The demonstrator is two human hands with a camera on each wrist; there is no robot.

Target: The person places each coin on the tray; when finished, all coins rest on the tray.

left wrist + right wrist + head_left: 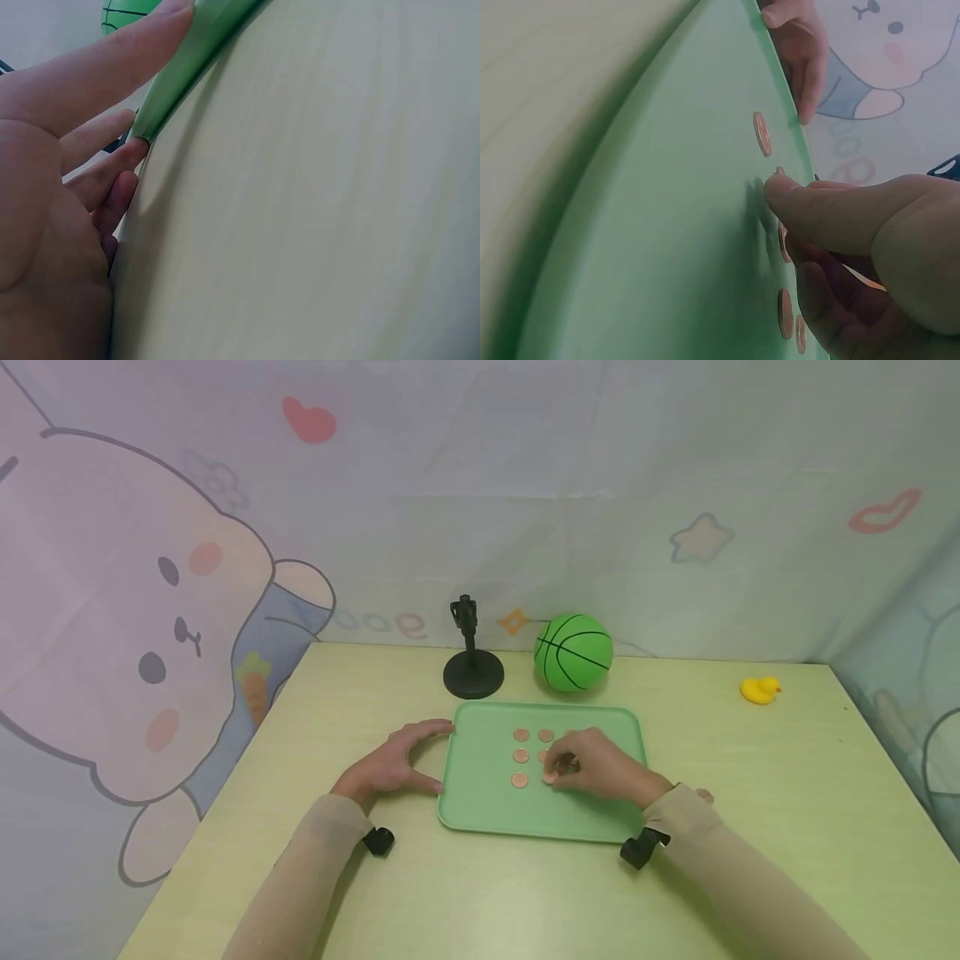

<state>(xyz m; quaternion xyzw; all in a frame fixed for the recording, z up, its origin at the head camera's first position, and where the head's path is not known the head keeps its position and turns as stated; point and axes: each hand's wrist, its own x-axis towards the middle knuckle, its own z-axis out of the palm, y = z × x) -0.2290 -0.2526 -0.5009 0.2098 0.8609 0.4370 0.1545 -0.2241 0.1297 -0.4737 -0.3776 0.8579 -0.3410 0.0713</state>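
A light green tray (480,810) lies on the table, with several copper coins (521,756) on it in two columns. My right hand (600,767) is over the tray, its thumb and fingers pinching a coin (551,777) at the near end of the right-hand column. Its fingers partly cover the coin just behind. In the right wrist view the thumb (817,214) hides much of the pinched coin. My left hand (390,766) is at the tray's left edge, thumb and fingers spread, fingertips touching the rim (172,90).
Behind the tray stand a black stand with a round base (473,675) and a green ball (573,653). A yellow toy duck (761,690) sits at the far right. Another coin (705,795) shows on the table beside the right sleeve. A printed cloth (525,460) hangs behind.
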